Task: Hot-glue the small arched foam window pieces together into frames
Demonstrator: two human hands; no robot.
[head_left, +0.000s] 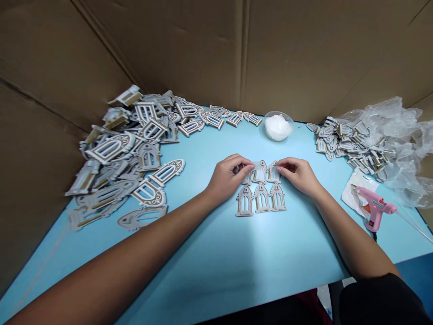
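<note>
Several small arched window pieces lie in two rows on the blue table, among them a front-left piece, a front-middle piece and a front-right piece. My left hand pinches a thin translucent sheet by its left end, over the back row. Thumb and forefinger of my right hand come together at the back-right piece; whatever is between them is too small to make out. The back-left piece is partly covered by my left hand.
A large heap of window pieces fills the left side. At the back stands a clear bowl of white material. On the right are smaller pieces, crumpled plastic and a pink glue gun. Cardboard walls enclose the table.
</note>
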